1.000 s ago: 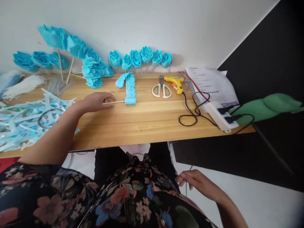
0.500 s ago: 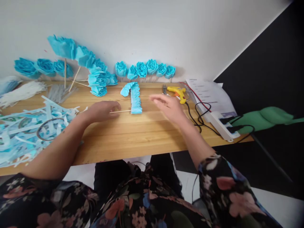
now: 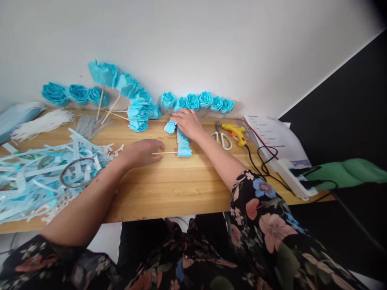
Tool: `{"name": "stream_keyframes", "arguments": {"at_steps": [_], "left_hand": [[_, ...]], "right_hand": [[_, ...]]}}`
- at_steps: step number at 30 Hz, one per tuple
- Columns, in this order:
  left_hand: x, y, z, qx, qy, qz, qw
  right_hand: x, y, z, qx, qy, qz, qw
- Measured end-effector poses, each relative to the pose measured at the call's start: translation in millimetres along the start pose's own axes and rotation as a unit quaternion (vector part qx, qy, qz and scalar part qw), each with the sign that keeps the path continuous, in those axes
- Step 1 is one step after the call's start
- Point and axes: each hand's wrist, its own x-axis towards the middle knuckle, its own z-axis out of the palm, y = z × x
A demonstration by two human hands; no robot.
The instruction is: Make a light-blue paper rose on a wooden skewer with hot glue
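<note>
Blue strip (image 3: 183,146) looks ruffled; whether left grip (image 3: 144,152) or right grip (image 3: 190,124) clamps is unclear.

Right hand (image 3: 189,124) over pleated blue strip (image 3: 183,146), left hand (image 3: 142,154) at thin stick (image 3: 166,153)

A ruffled, light-blue paper strip (image 3: 184,146) lies partly covered on the wooden tabletop (image 3: 145,193). A thin, pale stick (image 3: 169,152) meets its near end crosswise

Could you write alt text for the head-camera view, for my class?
The left hand holds a thin stick reaching to a ruffled blue strip, and the right hand covers part of the strip. Blue flowers line the wall behind; pale scraps lie left, scissors and a yellow glue gun right.
</note>
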Motion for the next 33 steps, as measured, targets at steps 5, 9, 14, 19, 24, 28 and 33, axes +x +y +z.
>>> {"name": "stream_keyframes", "arguments": {"at_steps": [5, 9, 14, 19, 24, 28, 33], "left_hand": [[-1.2, 0.4, 0.2, -0.004, 0.006, 0.002, 1.000], [-1.4, 0.2, -1.1, -0.012, -0.002, 0.000, 1.000], [-2.3, -1.7, -0.2, -0.014, -0.011, -0.002, 1.000], [-3.8, -1.6, 1.8, -0.021, 0.002, 0.005, 1.000], [-4.2, 0.2, -0.6, -0.022, 0.003, 0.007, 1.000], [-4.4, 2.8, -4.5, -0.026, -0.003, 0.005, 1.000], [-3.9, 7.7, -9.8, -0.014, -0.017, -0.031, 0.999]], "right_hand": [[3.2, 13.9, 5.6, 0.108, 0.086, 0.055, 0.989], [0.8, 34.4, 12.8, 0.307, 0.210, 0.151, 0.916], [-1.1, 44.7, 18.6, 0.432, 0.286, 0.249, 0.818], [0.7, 38.9, 20.3, 0.424, 0.279, 0.241, 0.827], [1.1, 40.1, 30.5, 0.422, 0.255, 0.253, 0.833], [1.0, 43.2, 38.8, 0.451, 0.257, 0.254, 0.816], [4.5, 47.3, 49.7, 0.465, 0.273, 0.234, 0.809]]}}
